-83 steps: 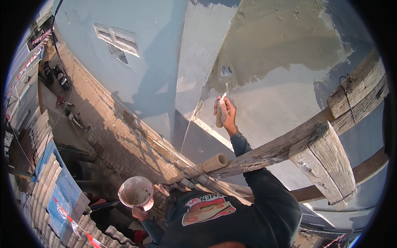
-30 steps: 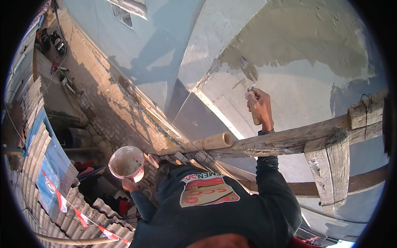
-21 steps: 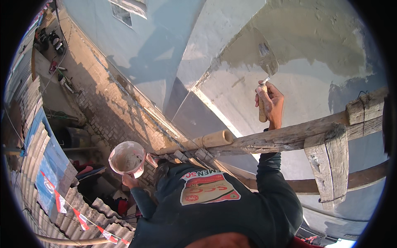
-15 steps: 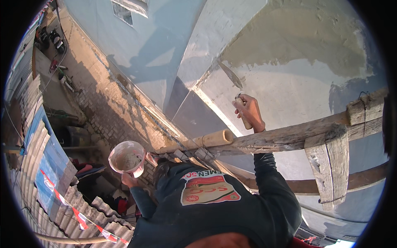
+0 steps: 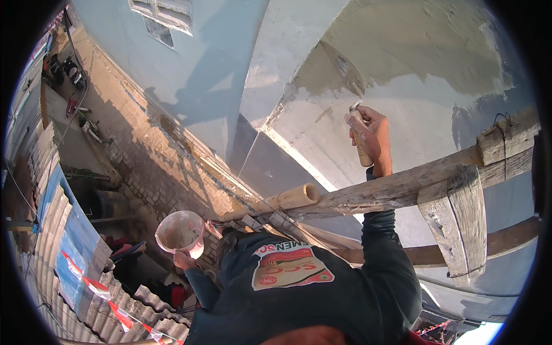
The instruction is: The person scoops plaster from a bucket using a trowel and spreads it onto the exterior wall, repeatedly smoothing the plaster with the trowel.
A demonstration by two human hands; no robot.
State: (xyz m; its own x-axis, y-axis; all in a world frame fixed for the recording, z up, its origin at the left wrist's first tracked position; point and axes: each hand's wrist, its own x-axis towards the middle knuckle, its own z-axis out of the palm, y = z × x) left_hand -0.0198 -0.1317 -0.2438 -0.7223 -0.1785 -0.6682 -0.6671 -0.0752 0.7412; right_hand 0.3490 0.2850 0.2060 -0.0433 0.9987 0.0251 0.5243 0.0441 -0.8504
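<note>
First, the right hand (image 5: 374,135) grips a wooden-handled metal trowel (image 5: 351,76), blade over grey plaster (image 5: 414,46); second, the left hand (image 5: 184,260) clamps a pale-pink round bucket (image 5: 197,247).

The trowel (image 5: 348,72), grey-bladed with a plaster-smeared tan handle, slants tip up and leftward, its blade over the lower left of the rough grey-brown plaster (image 5: 420,43). The smeared pale pink bucket (image 5: 197,249) is held mouth up, well apart, grey residue inside.

Right grip (image 5: 374,135) holds trowel (image 5: 351,75), seemingly touching plaster (image 5: 417,43)
</note>
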